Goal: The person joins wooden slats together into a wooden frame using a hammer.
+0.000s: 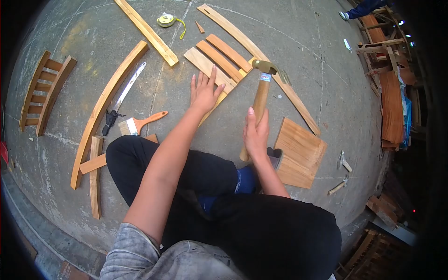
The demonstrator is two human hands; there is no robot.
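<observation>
Right hand [255, 135] grips wooden-handled, brass-headed hammer [261, 93].

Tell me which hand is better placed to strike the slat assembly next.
Right, most likely. The right hand grips the hammer, whose head hangs over the slat assembly. The left hand lies flat on the slats, fingers spread, holding no tool.
</observation>
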